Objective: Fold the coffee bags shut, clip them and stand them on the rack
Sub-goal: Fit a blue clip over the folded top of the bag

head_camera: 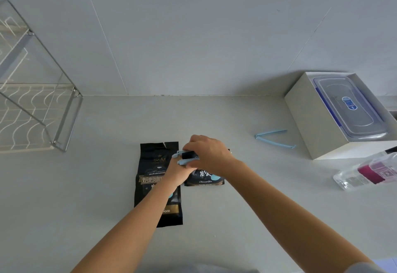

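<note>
Two black coffee bags lie on the pale counter. The left bag (158, 166) lies flat and full length, its torn top end pointing away from me. The right bag (204, 179) is shorter, its top folded over. A light blue clip (181, 157) sits across that folded top, its two arms still apart at the left end. My right hand (209, 152) presses down on the clip and fold from above. My left hand (179, 170) holds the folded bag from below, at the clip's left end. A second blue clip (274, 138) lies spread wide on the counter to the right.
A wire rack (38, 105) with metal frame stands at the far left against the wall. A white box (309, 118) holding a clear lidded container (349, 107) sits at the right. A clear plastic bottle (367, 171) with a red label lies beside it.
</note>
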A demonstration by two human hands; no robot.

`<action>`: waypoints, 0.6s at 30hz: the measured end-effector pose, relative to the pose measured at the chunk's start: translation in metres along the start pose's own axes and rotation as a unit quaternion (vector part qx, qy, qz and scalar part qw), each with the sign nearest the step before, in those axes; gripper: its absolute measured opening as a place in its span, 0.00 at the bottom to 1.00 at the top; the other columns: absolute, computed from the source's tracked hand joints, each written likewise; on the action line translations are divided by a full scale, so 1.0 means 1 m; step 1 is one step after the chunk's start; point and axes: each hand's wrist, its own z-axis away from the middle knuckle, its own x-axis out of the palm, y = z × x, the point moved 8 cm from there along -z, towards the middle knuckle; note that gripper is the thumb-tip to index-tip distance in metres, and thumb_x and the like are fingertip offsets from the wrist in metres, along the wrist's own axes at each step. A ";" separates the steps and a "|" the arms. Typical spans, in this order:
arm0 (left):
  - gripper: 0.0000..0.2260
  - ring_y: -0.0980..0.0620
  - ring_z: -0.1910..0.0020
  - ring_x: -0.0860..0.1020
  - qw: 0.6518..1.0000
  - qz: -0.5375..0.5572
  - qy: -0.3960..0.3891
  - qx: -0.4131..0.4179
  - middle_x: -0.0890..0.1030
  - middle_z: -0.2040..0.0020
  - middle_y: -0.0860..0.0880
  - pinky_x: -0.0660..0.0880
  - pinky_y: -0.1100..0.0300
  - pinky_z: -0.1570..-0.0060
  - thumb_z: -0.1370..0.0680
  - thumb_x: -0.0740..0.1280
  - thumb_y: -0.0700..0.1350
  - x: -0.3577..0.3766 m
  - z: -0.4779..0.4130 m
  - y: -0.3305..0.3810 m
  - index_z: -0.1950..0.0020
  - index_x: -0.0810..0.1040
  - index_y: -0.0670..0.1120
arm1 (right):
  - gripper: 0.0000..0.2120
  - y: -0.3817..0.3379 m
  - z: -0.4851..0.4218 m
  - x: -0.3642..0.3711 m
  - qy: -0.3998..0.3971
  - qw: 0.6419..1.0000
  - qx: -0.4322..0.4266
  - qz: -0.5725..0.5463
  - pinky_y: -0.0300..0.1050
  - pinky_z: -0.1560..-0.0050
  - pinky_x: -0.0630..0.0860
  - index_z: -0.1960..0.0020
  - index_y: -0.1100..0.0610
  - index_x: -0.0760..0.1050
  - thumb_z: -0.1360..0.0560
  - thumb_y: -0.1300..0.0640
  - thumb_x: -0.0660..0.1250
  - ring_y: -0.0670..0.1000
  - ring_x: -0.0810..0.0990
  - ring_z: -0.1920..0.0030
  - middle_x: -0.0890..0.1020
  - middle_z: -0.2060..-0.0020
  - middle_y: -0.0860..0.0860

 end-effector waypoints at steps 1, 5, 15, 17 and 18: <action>0.18 0.61 0.79 0.71 1.000 -0.003 0.002 -0.006 0.72 0.79 0.54 0.68 0.71 0.74 0.26 0.65 0.37 -0.001 0.000 -0.001 0.76 0.68 0.47 | 0.14 -0.004 -0.003 0.001 0.000 1.000 -0.002 -0.002 0.44 0.60 0.69 0.43 0.52 0.76 0.27 0.50 0.68 0.52 0.75 0.52 0.77 0.51 0.51; 0.18 0.63 0.82 0.69 1.000 0.020 0.000 -0.021 0.71 0.82 0.54 0.66 0.74 0.78 0.30 0.64 0.34 0.000 0.000 -0.003 0.79 0.66 0.45 | 0.15 -0.006 -0.006 0.000 0.007 1.000 0.002 -0.026 0.43 0.60 0.68 0.41 0.52 0.75 0.25 0.49 0.65 0.51 0.76 0.51 0.77 0.49 0.50; 0.16 0.62 0.79 0.72 0.998 0.054 0.017 -0.015 0.75 0.75 0.50 0.68 0.70 0.77 0.29 0.60 0.29 -0.004 0.005 0.003 0.72 0.71 0.46 | 0.08 -0.008 -0.004 0.003 0.108 0.993 0.037 -0.029 0.44 0.55 0.69 0.50 0.50 0.77 0.27 0.52 0.65 0.50 0.77 0.54 0.80 0.55 0.47; 0.15 0.61 0.78 0.73 0.998 0.063 0.010 -0.021 0.74 0.75 0.49 0.70 0.68 0.73 0.29 0.60 0.30 -0.003 0.007 0.002 0.71 0.71 0.45 | 0.06 -0.006 -0.005 0.003 0.115 0.992 0.046 -0.038 0.45 0.53 0.68 0.52 0.50 0.77 0.28 0.51 0.67 0.50 0.77 0.56 0.80 0.58 0.46; 0.14 0.61 0.77 0.72 0.998 0.064 0.000 -0.023 0.74 0.75 0.49 0.71 0.66 0.71 0.29 0.60 0.31 -0.003 0.008 0.002 0.72 0.71 0.44 | 0.05 -0.005 -0.006 0.003 0.116 0.991 0.052 -0.046 0.45 0.51 0.68 0.53 0.49 0.77 0.28 0.51 0.67 0.49 0.77 0.57 0.80 0.59 0.46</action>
